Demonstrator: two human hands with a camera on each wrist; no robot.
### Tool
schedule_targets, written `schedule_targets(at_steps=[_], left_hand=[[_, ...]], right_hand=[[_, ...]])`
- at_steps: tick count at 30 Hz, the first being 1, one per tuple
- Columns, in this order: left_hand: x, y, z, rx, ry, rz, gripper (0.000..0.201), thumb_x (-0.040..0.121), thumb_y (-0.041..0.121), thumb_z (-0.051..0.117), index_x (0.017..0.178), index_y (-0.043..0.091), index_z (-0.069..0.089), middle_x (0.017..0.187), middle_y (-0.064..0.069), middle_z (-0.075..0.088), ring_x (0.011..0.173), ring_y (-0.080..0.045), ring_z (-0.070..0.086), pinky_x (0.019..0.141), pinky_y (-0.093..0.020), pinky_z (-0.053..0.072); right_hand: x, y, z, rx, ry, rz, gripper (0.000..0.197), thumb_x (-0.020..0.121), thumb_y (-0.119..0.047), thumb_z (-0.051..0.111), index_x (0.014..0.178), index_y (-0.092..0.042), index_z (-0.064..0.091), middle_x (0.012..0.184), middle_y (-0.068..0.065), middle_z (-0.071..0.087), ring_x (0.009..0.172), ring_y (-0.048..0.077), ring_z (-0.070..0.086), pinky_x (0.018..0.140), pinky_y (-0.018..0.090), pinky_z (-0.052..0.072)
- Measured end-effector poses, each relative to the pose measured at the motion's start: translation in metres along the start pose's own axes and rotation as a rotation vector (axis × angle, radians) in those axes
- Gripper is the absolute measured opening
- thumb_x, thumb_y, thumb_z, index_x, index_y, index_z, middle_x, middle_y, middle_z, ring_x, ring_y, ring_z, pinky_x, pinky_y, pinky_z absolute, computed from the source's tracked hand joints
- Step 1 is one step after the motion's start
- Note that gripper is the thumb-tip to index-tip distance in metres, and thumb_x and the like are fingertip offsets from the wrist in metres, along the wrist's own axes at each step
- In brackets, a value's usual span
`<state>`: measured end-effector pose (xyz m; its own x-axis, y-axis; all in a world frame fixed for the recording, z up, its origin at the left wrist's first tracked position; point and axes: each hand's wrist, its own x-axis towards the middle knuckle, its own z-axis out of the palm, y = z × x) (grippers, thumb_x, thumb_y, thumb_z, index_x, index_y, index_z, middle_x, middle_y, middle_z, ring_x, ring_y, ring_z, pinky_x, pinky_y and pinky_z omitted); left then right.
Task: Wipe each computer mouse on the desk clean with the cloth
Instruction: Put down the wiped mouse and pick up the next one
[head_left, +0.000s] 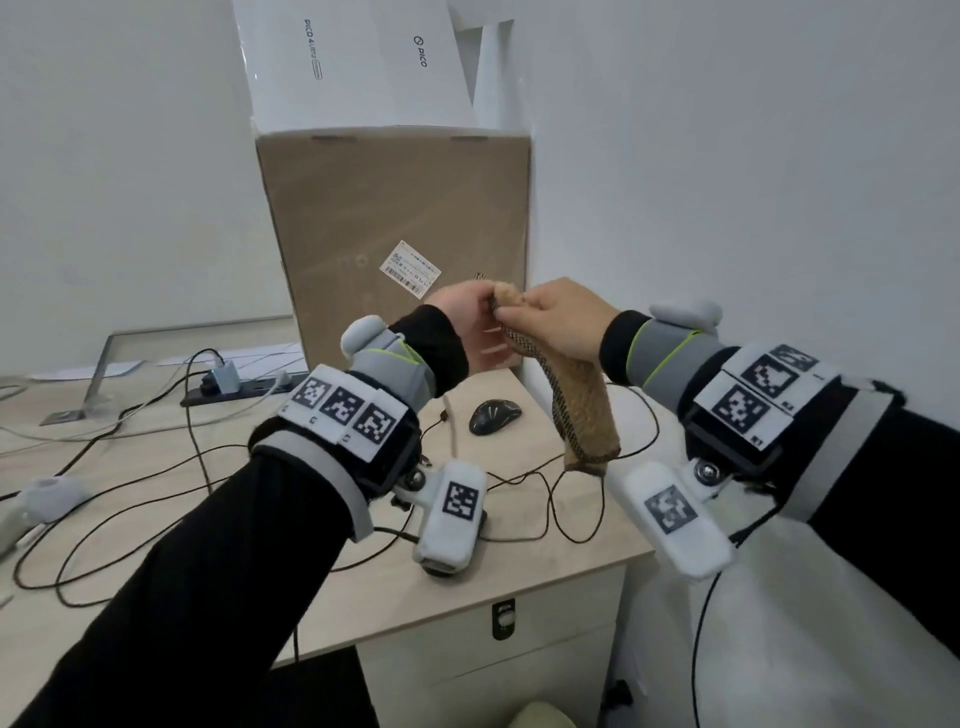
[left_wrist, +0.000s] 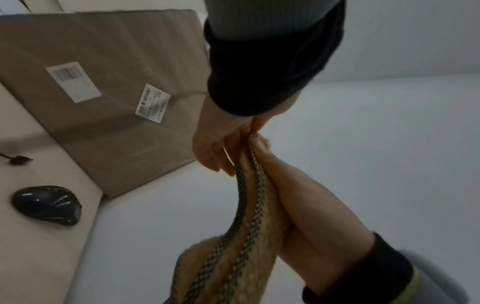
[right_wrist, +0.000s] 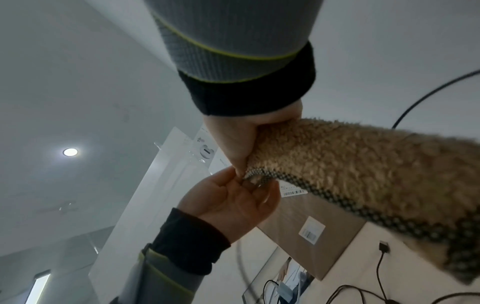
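While the cloth is in the air: no wiping is happening at this moment, as far as I can judge.
Cloth: the tan fluffy cloth (head_left: 582, 400) with a dark patterned edge hangs folded above the surface (head_left: 156, 457), touching no mouse.
Right hand: the right hand (head_left: 563, 319) holds the upper part of the cloth; its fingers (head_left: 524, 314) are curled and pinch the top corner.
Left hand: the left hand (head_left: 460, 319) meets the same corner; its thumb and first fingers (right_wrist: 240, 181) pinch the cloth edge, and the other fingers are loosely spread.
Mouse in view: one black mouse (head_left: 494, 415) lies on the surface near the cardboard box (head_left: 395, 228), below the hands and well apart from the cloth.
Other mice: I cannot see any other mouse; the left wrist device hides part of the surface.
What is done: the cloth is picked up; whether the black mouse is already clean, I cannot tell.
What is left: I think the hands are only arranging the cloth, so the wiping of the black mouse, and of any hidden mouse, is not yet done.
Other things: many black cables (head_left: 130, 467) and a power strip (head_left: 234, 387) lie on the surface.
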<state>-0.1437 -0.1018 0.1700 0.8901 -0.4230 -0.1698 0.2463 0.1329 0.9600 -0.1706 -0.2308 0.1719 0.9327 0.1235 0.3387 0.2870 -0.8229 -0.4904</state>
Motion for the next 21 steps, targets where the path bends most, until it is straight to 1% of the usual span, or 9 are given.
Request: schedule_targets(at_steps=[2,4,9,12,14,16,18,20,21], left_hand=[[0.007,0.000,-0.006,0.003,0.130,0.017,0.034,0.098,0.026,0.032,0.074,0.017,0.054,0.058,0.003,0.064,0.071,-0.013,0.053,0.069,-0.025,0.039],[0.009,-0.002,-0.012,-0.011,0.185,0.018,0.034,0.097,0.023,0.033,0.072,0.017,0.055,0.047,0.005,0.064,0.069,-0.012,0.056,0.065,-0.024,0.038],[0.017,-0.001,-0.035,-0.173,0.255,0.029,0.038,0.096,0.021,0.027,0.081,0.016,0.062,0.058,0.004,0.071,0.066,-0.010,0.064,0.060,-0.023,0.038],[0.022,0.002,-0.075,-0.206,0.359,0.062,0.044,0.098,0.022,0.021,0.084,0.014,0.062,0.062,0.004,0.073,0.063,-0.009,0.065,0.057,-0.021,0.038],[0.023,0.000,-0.103,-0.238,0.444,0.084,0.045,0.099,0.022,0.019,0.084,0.014,0.061,0.078,0.003,0.075,0.068,-0.010,0.062,0.056,-0.021,0.037],[0.024,-0.005,-0.120,-0.275,0.508,0.093,0.044,0.099,0.023,0.019,0.085,0.014,0.060,0.111,0.001,0.070,0.072,-0.011,0.060,0.056,-0.022,0.037],[0.025,-0.011,-0.122,-0.321,0.501,0.053,0.046,0.099,0.033,0.018,0.105,0.014,0.060,0.130,-0.002,0.060,0.089,-0.016,0.061,0.068,-0.026,0.040],[0.022,-0.019,-0.111,-0.340,0.403,-0.067,0.064,0.097,0.052,0.016,0.132,0.009,0.047,0.134,-0.009,0.056,0.107,-0.024,0.057,0.080,-0.033,0.041],[0.019,-0.023,-0.100,-0.315,0.341,-0.128,0.075,0.093,0.060,0.016,0.136,0.004,0.041,0.133,-0.013,0.055,0.108,-0.026,0.056,0.082,-0.034,0.042]], right_hand=[[-0.003,0.003,0.002,0.036,-0.015,0.011,0.046,0.092,-0.040,0.051,0.056,-0.014,0.040,0.057,0.003,0.039,0.052,0.015,0.036,0.052,0.026,0.027],[-0.007,0.006,0.002,0.083,-0.030,0.019,0.044,0.092,-0.043,0.050,0.060,-0.013,0.042,0.059,0.003,0.037,0.054,0.015,0.035,0.053,0.027,0.028],[-0.014,0.016,0.006,0.024,-0.093,0.041,0.049,0.090,-0.045,0.051,0.070,0.000,0.056,0.065,0.007,0.045,0.060,0.017,0.042,0.058,0.028,0.032],[-0.022,0.035,0.000,0.035,-0.076,0.081,0.047,0.090,-0.044,0.053,0.057,-0.011,0.043,0.060,0.004,0.039,0.055,0.016,0.037,0.055,0.028,0.028],[-0.026,0.046,-0.005,0.078,-0.039,0.125,0.048,0.090,-0.043,0.054,0.056,-0.015,0.034,0.061,0.006,0.035,0.055,0.018,0.034,0.055,0.029,0.026],[-0.028,0.052,-0.007,0.118,-0.009,0.152,0.046,0.090,-0.042,0.054,0.058,-0.014,0.036,0.063,0.007,0.034,0.056,0.018,0.034,0.055,0.029,0.025],[-0.027,0.052,-0.002,0.134,0.022,0.154,0.042,0.091,-0.040,0.052,0.063,-0.012,0.040,0.062,0.006,0.035,0.055,0.017,0.034,0.054,0.028,0.026],[-0.021,0.047,0.005,0.166,0.075,0.144,0.042,0.092,-0.037,0.052,0.060,-0.014,0.038,0.060,0.003,0.034,0.054,0.016,0.033,0.054,0.028,0.026],[-0.018,0.043,0.009,0.184,0.100,0.139,0.042,0.092,-0.036,0.051,0.060,-0.015,0.037,0.060,0.004,0.034,0.055,0.016,0.033,0.055,0.028,0.026]])
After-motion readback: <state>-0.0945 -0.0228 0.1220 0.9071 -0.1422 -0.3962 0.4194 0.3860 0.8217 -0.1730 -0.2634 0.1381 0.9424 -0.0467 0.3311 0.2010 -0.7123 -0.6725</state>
